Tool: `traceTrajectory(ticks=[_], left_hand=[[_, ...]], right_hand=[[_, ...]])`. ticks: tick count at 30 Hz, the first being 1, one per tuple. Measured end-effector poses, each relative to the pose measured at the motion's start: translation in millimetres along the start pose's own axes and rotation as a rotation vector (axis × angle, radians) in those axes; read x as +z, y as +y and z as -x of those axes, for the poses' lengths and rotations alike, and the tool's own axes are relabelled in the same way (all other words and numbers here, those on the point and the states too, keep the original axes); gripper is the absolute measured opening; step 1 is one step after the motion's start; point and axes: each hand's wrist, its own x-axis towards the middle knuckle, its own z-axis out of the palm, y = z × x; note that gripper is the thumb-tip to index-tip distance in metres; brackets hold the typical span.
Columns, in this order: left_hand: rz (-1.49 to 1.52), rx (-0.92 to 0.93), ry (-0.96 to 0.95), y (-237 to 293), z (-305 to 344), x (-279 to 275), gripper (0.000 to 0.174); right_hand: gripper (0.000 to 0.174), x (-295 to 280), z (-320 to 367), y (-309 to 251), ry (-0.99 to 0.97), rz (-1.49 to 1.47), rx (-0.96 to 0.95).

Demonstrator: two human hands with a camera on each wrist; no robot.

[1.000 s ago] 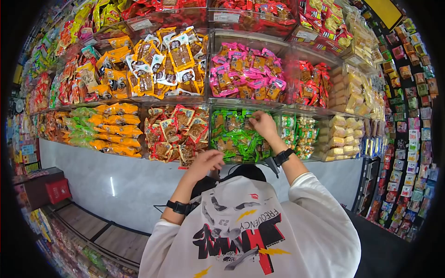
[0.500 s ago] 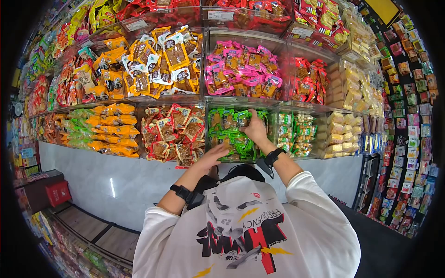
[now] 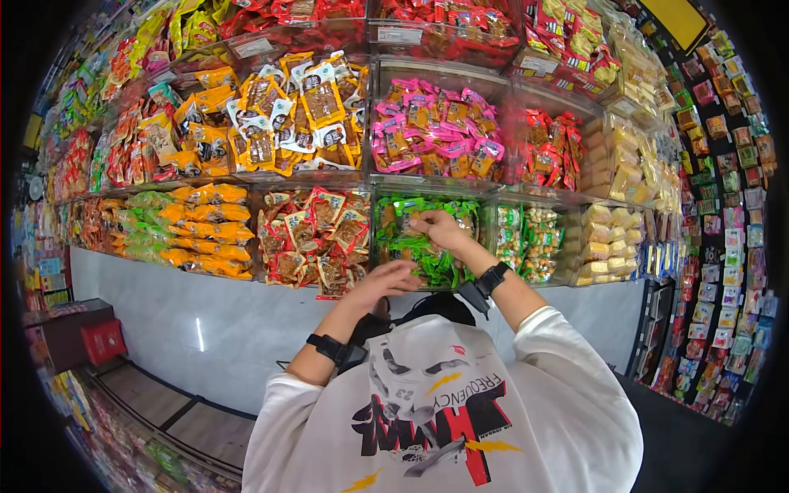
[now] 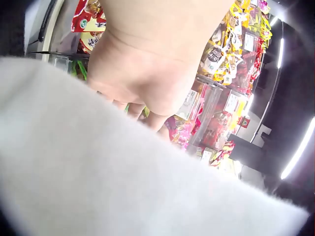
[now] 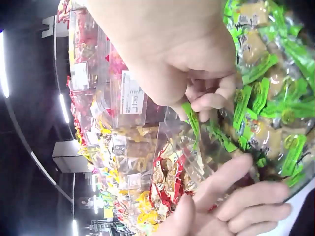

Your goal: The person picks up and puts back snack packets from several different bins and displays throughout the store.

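Observation:
Small green-edged snack packets (image 3: 440,271) with brown contents fill a clear bin in the front row. My right hand (image 3: 444,232) is over the middle of this bin, fingers curled. In the right wrist view its thumb and fingers pinch a snack packet (image 5: 192,119) by a green end; the hand hides much of it. My left hand (image 3: 383,283) lies at the bin's front left corner. Its fingers are extended toward the green packets (image 5: 295,105), fingertips right at them. In the left wrist view, white cloth (image 4: 88,157) covers most of the left fingers.
Left of the bin are red-and-cream packets (image 3: 316,238); on its right, green-and-white ones (image 3: 509,234). Pink packets (image 3: 440,123) fill the bin behind, past a clear divider wall. A price label (image 5: 132,93) faces out from a bin. Hanging packets line a rack (image 3: 731,246) at far right.
My right hand has moved left and a little nearer my body, from the back right of the green packets to their middle. The left hand has shifted slightly right, over the bin's front corner.

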Motion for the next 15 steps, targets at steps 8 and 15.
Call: traceTrajectory(ticks=[8, 15], left_hand=[[-0.088, 0.0, -0.055, -5.6, 19.6, 3.2, 0.053], [-0.05, 0.033, -0.122, -8.2, 21.6, 2.5, 0.053]], right_hand=[[0.052, 36.9, -27.4, 12.7, 0.038, 0.015, -0.143], [0.056, -1.1, -26.9, 48.5, 0.345, 0.138, -0.118]])
